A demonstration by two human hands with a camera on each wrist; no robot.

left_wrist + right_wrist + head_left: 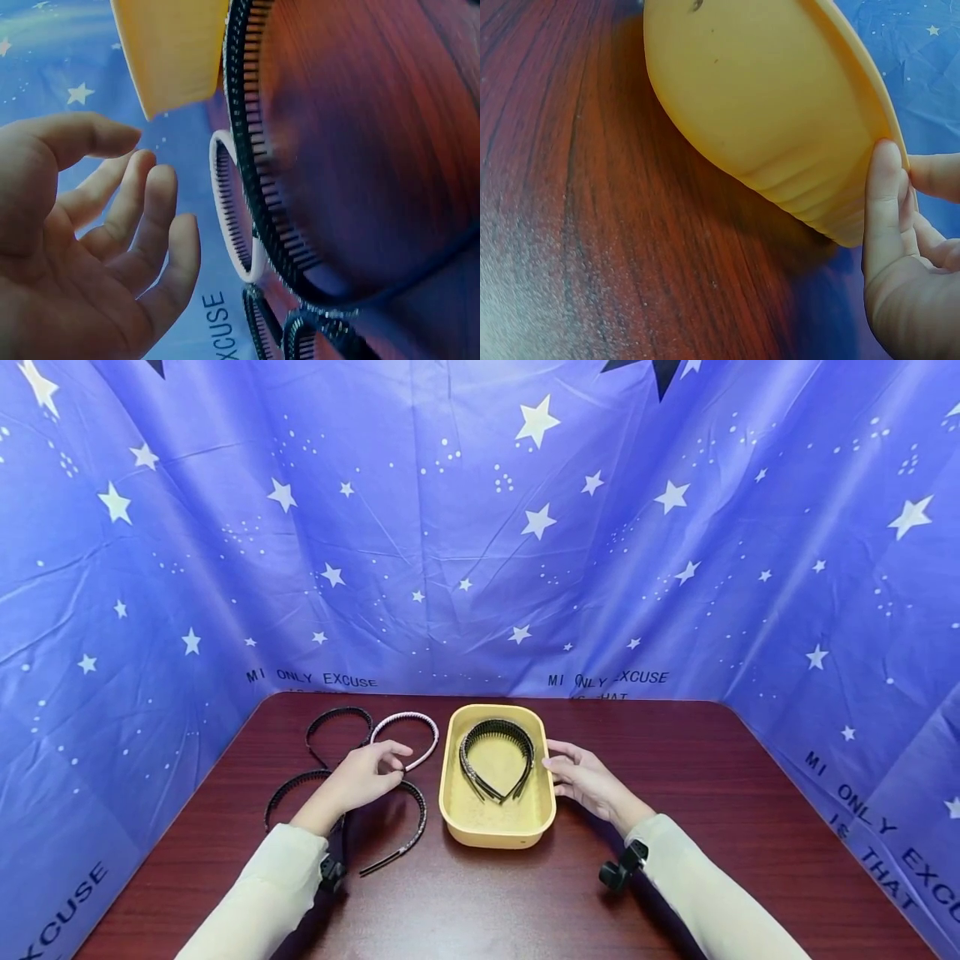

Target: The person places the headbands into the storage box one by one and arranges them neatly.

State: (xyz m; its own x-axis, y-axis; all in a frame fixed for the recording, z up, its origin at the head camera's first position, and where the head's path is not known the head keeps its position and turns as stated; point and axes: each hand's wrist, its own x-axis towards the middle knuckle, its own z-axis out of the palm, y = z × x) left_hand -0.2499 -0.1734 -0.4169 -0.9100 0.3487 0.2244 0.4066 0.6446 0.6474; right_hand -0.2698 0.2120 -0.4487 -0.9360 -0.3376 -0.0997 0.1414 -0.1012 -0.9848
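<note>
My left hand [367, 777] hovers over the headbands on the table, fingers loosely bent with nothing between them. Beneath and around it lie a pink headband [405, 716] and black toothed headbands, one at the far left [339, 711] and one with a glittery band [422, 818] nearer me. In the left wrist view, a large black headband [251, 142] lies beside the hand. A yellow rectangular box [495, 838] holds several dark headbands [498, 727] nested together. My right hand [592, 781] touches the box's right side near the rim, its thumb [883, 195] against the outer wall.
Everything stands on a dark red wood-grain table [480, 910]. A blue curtain with white stars [450, 527] encloses its back and sides. A black wrist camera [624, 866] is on the right sleeve; another black device [332, 872] is on the left.
</note>
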